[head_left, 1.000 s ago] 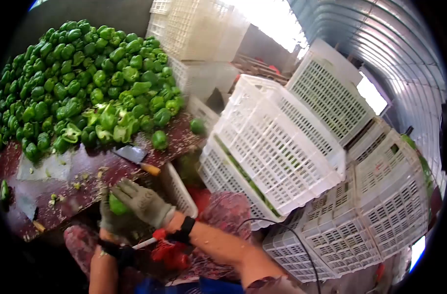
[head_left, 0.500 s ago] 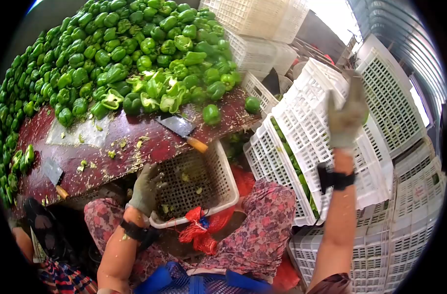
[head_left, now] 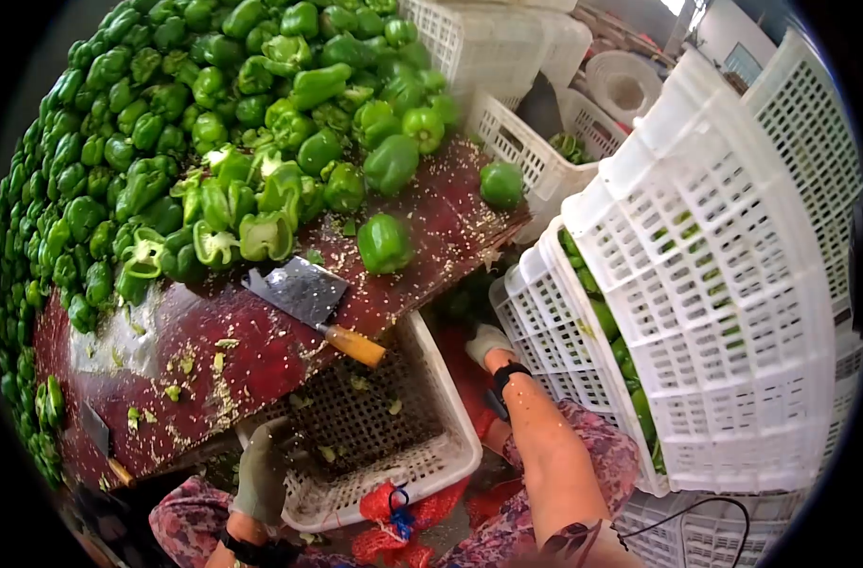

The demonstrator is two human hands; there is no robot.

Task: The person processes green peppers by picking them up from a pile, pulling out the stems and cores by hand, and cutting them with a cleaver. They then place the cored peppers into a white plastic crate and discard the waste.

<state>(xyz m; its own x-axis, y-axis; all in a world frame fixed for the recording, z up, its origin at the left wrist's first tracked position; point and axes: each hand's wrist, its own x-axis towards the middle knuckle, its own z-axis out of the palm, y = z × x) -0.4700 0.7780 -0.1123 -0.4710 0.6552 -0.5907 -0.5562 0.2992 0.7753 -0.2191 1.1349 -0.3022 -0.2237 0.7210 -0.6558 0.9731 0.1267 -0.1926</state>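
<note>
My left hand, in a pale work glove, is closed over the left rim of a white plastic crate, dirty inside, with a few pepper scraps on its floor. My right hand, also gloved, reaches low between that crate and the stacked crates; its fingers are mostly hidden, and I cannot make out anything in it. Above the crate, a cleaver with a wooden handle lies on the red tabletop. Cut green peppers lie behind it, at the front of a large pile of whole ones.
Tall white crates stand at the right, with green peppers showing between them. A second cleaver lies at the table's left. Red netting hangs at the dirty crate's front. Another crate stands behind the table's right corner.
My right hand has come down from in front of the white crates into the gap beside the dirty crate. My left hand stays at that crate's rim. The view has shifted closer.
</note>
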